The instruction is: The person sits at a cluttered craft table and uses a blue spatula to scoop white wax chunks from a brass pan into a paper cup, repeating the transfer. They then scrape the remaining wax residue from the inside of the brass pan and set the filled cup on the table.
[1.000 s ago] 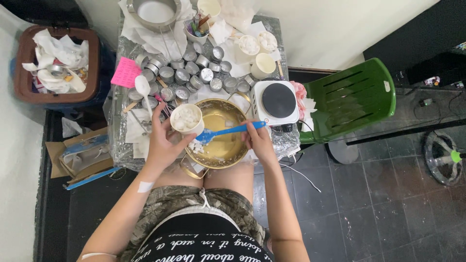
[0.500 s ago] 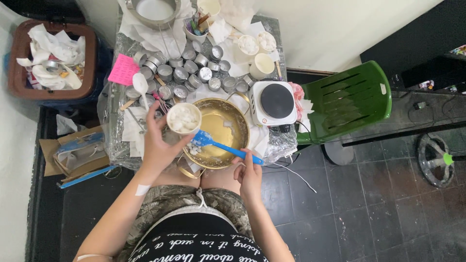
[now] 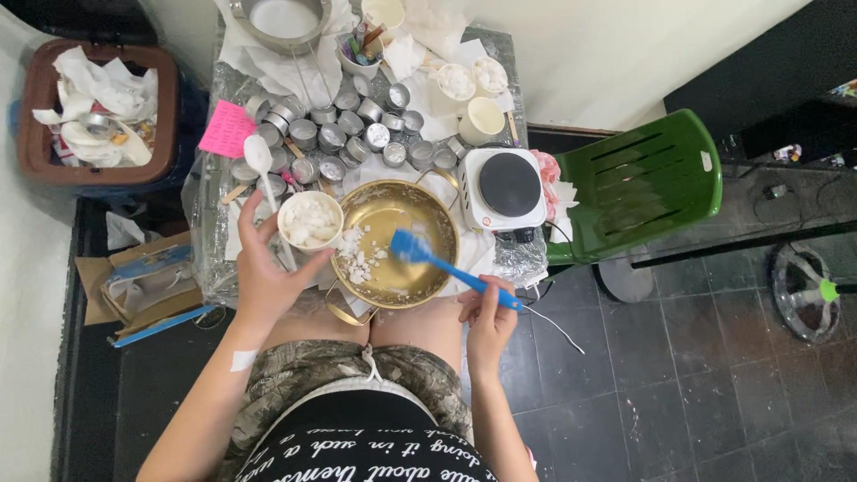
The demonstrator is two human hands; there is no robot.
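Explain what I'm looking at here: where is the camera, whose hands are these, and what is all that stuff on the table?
There is no machine here. The single picture comes from a camera worn on a person's head, looking straight down, so you see their lap and both bare hands.

The left hand holds a paper cup full of white chunks, beside a gold bowl. The right hand holds a blue spatula by its handle, with the blade inside the bowl, where some white chunks lie.

The table is crowded: many small round tins, a white hot plate, a pink note, a white spoon and more cups. A green chair stands to the right, and a brown bin of crumpled paper to the left.
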